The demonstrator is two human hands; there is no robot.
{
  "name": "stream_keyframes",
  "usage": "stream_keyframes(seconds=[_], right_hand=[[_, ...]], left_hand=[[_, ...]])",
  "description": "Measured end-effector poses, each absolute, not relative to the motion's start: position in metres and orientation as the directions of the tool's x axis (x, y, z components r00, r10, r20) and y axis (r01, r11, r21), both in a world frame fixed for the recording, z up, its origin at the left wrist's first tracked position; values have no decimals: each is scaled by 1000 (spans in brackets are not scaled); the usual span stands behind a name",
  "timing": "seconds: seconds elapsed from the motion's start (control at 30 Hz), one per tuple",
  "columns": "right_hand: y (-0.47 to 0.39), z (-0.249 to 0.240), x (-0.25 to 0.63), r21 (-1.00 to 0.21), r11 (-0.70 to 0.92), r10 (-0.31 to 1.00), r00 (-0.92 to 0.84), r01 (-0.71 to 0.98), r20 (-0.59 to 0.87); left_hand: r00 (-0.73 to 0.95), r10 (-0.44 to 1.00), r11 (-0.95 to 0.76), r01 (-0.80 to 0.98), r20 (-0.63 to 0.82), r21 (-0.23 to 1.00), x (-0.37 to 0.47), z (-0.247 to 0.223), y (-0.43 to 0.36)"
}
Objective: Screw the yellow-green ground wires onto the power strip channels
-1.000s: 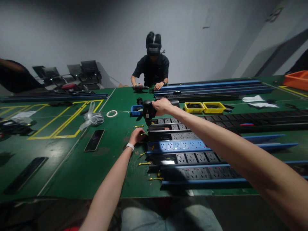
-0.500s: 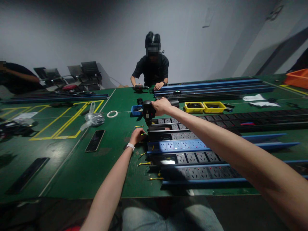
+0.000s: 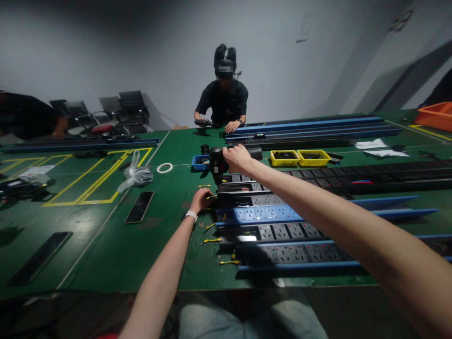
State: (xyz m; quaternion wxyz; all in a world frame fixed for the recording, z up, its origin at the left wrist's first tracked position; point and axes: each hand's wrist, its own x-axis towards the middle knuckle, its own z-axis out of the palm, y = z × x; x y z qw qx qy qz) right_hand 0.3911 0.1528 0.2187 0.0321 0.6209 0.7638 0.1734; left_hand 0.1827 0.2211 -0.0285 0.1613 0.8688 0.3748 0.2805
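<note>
My right hand [image 3: 237,157] is wrapped around the handle of a black cordless drill [image 3: 216,162]. The drill's nose points down at the left end of a black power strip [image 3: 236,187], one of several lying side by side. Below and left of the drill, my left hand [image 3: 201,199] has its fingers closed at the end of a strip, on a short yellow-green wire [image 3: 211,196]. The fingertips are partly hidden. Nearer to me lie a blue power strip [image 3: 266,213] and more black ones, with yellow wires [image 3: 212,240] sticking out at their left ends.
Yellow bins [image 3: 313,158] and a blue bin [image 3: 200,162] stand beyond the strips. To the left lie a phone [image 3: 139,207], a plastic bag [image 3: 139,174] and a white ring [image 3: 164,168]. Across the green table [image 3: 116,254], a person [image 3: 223,101] works beside long blue rails [image 3: 303,124].
My hands and the drill stay almost in place. Across the table, the person's drill has turned and drawn back. The person at far left has moved an arm rightward.
</note>
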Motion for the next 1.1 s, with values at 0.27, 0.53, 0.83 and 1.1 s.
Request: stream_keyframes(seconds=[0.27, 0.53, 0.83, 1.1], right_hand=[[153, 211, 402, 334, 166, 948, -243, 928, 206], [155, 206, 391, 385, 242, 911, -345, 891, 225], [157, 202, 390, 410, 249, 898, -368, 878, 243], [154, 207, 391, 382, 209, 922, -312, 900, 231]], left_hand=[[558, 747, -662, 570, 363, 487, 183, -30, 222], [575, 740, -670, 584, 349, 460, 182, -28, 223], [576, 737, -674, 585, 355, 450, 183, -28, 222], [582, 735, -674, 575, 347, 463, 181, -31, 225]])
